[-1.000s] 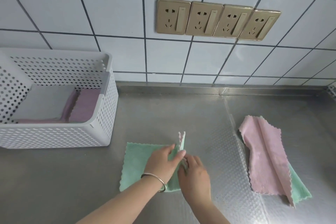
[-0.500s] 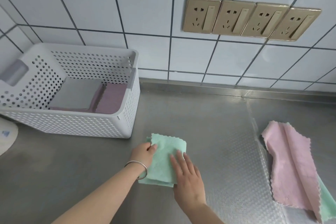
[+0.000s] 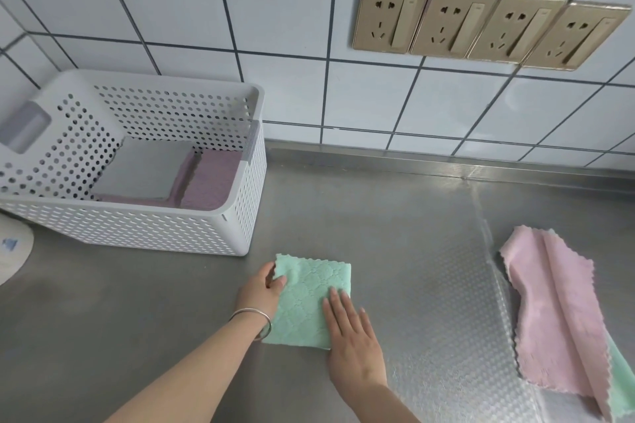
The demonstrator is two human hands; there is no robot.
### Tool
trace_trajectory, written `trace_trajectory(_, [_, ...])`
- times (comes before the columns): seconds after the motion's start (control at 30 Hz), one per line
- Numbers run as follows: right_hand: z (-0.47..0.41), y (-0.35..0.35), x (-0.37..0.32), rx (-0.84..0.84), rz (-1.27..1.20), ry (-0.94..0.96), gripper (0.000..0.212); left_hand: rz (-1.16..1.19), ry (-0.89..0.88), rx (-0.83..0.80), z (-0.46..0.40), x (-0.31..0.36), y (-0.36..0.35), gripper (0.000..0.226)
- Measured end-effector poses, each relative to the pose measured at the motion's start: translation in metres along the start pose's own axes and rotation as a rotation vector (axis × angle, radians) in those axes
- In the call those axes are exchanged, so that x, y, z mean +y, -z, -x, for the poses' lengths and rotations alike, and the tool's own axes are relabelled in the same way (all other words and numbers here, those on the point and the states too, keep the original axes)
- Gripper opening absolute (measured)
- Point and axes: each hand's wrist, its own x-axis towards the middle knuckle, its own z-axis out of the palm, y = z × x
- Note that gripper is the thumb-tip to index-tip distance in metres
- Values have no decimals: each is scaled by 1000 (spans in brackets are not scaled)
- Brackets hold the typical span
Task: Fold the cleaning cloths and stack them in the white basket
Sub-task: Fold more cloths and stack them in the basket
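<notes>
My left grip (image 3: 263, 288) pinches the folded green cloth (image 3: 309, 299) at its far-left corner; my right grip (image 3: 350, 330), fingers spread flat, presses its near-right edge on the desk (image 3: 395, 233).

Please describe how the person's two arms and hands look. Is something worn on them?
Both forearms are bare, with no sleeves in view. The left hand has a thin silver bangle around its wrist. The right hand wears no glove, ring or watch that can be seen.

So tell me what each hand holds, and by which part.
The left hand pinches the folded green cloth at its far left corner; the right hand lies flat on it, gripping nothing.
</notes>
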Motion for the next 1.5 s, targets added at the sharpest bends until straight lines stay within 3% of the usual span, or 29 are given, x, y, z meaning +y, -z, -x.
trace_trajectory(0.13, [-2,5,-3,-19,10,-4,85,43,35,100,2,3,0,47])
trace_trajectory(0.23, [-4,9,-3,-42,24,-19,94,8,27,215,4,-1,0,37])
trace_trajectory(0.33, [-1,21,-9,30,-3,-2,73,149,-33,216,9,-8,5,22])
trace_trajectory(0.4, [-3,27,-10,106,-26,26,63,121,-85,229,13,-13,9,25])
trace_trajectory(0.47, [-9,29,-9,147,-25,32,55,-36,-183,276,17,-19,16,31])
trace_trajectory(0.53, [-20,30,-8,146,12,15,50,-334,-438,348,19,-23,20,39])
trace_trajectory(0.6, [-29,30,-7,117,50,-1,49,-534,-698,300,17,-25,15,42])
trace_trajectory(0.7, [-38,27,-4,30,75,-44,53,-819,-838,195,16,-21,-2,48])
trace_trajectory(0.87, [-40,15,3,1,89,-76,58,-1001,-806,101,12,-22,-16,64])
trace_trajectory(1.5, [-38,1,11,-65,40,-69,61,-963,-792,54,8,-24,-22,72])
